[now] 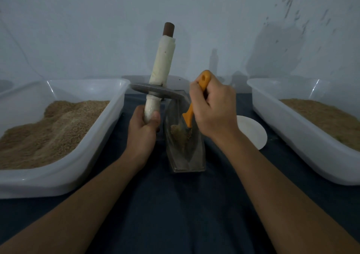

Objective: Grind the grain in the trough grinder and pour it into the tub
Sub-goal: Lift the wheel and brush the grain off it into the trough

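A narrow metal trough grinder (185,156) stands on the dark cloth in the middle, with a little pile of grain (178,132) inside it. My left hand (143,129) grips the lower end of the cloth-wrapped axle (162,63) of the grinding wheel (157,91), which is lifted and held upright, its metal disc lying flat above the trough's far end. My right hand (213,109) grips an orange-handled brush (196,102) whose tip reaches down into the trough at the grain. A white tub (91,146) on the left holds brown ground grain.
A second white tub (282,127) with grain stands on the right. A small white dish (253,132) lies between the trough and the right tub, partly hidden by my right wrist. A pale wall rises close behind the table.
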Action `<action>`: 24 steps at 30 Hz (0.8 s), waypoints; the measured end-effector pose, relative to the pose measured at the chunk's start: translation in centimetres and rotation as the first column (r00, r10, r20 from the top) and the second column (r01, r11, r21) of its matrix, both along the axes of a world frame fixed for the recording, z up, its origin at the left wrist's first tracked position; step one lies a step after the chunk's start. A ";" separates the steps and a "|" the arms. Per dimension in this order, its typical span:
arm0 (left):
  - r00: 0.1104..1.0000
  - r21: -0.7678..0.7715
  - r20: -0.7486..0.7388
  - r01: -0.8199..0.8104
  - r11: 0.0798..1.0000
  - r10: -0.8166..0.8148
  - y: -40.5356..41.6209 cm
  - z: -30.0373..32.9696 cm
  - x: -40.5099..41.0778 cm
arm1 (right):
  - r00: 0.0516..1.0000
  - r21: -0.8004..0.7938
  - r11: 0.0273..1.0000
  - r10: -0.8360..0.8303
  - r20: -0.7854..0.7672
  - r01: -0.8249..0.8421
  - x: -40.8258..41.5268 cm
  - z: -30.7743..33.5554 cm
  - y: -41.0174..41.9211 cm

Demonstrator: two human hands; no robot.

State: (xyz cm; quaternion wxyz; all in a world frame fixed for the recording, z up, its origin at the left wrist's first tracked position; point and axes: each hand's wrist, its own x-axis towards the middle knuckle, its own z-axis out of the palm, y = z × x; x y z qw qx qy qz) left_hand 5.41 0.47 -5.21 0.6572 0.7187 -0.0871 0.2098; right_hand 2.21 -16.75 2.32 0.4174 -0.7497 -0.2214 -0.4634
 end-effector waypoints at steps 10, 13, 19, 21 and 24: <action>1.000 0.011 -0.013 -0.007 1.000 0.007 0.0 0.2 -0.1 | 0.998 0.002 0.999 0.037 -0.051 -0.037 0.2 -0.3 -0.1; 1.000 0.010 -0.016 -0.014 1.000 0.014 0.0 0.2 -0.2 | 0.999 0.039 0.999 0.026 -0.023 -0.025 0.0 0.3 -0.8; 1.000 0.015 -0.021 -0.016 1.000 0.016 0.0 0.2 -0.1 | 0.994 0.132 0.987 0.095 -0.048 -0.088 0.0 0.3 0.6; 1.000 0.020 -0.020 -0.015 1.000 0.016 0.0 0.2 -0.1 | 0.995 0.112 0.991 0.081 -0.060 -0.074 -0.1 0.1 0.4; 0.999 0.019 -0.021 -0.026 0.999 0.027 0.1 0.2 -0.1 | 0.997 0.063 0.998 0.034 -0.063 -0.030 -0.1 0.4 -0.5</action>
